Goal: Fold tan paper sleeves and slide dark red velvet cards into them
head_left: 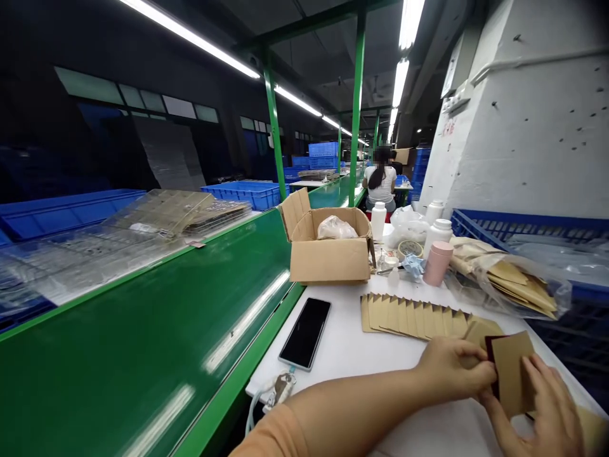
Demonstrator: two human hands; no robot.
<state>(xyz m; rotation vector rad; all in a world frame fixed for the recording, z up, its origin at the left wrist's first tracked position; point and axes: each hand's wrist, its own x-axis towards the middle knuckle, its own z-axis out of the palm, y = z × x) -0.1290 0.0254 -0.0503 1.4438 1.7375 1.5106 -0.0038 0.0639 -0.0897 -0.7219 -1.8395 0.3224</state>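
Brown card (511,374) between left hand (454,371) and right hand (552,409)
Fingers (537,377) pinching its edges; fanned envelopes (409,317) just beyond.

Got two hands (451,371) on my feed, plus one black phone (304,333), one cardboard box (328,257), three white plastic bottles (378,220), one pink canister (438,263), one seated co-worker (380,187), and too many kraft cards (413,317) to count.

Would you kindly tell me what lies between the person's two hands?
The head view shows a kraft-brown card with a dark sheet along its edge, pinched between the left hand and the right hand.
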